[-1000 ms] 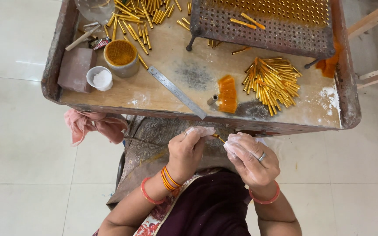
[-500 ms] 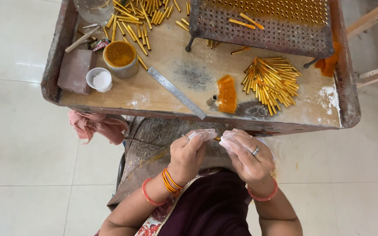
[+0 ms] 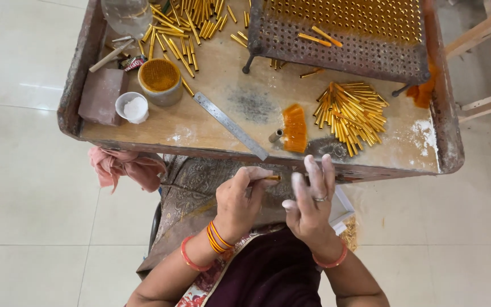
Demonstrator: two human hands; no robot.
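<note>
Left hand (image 3: 240,199) pinches a thin yellow stick (image 3: 271,178) in closed fingers, steadying it near the wooden tray surface (image 3: 211,122), while right hand (image 3: 309,202) spreads open, empty.

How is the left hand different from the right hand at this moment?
The left hand is curled and pinches a thin yellow stick; the right hand is open, fingers spread, holding nothing. The left wrist carries several orange bangles; the right hand shows a ring. Both hover just below the tray edge.
</note>
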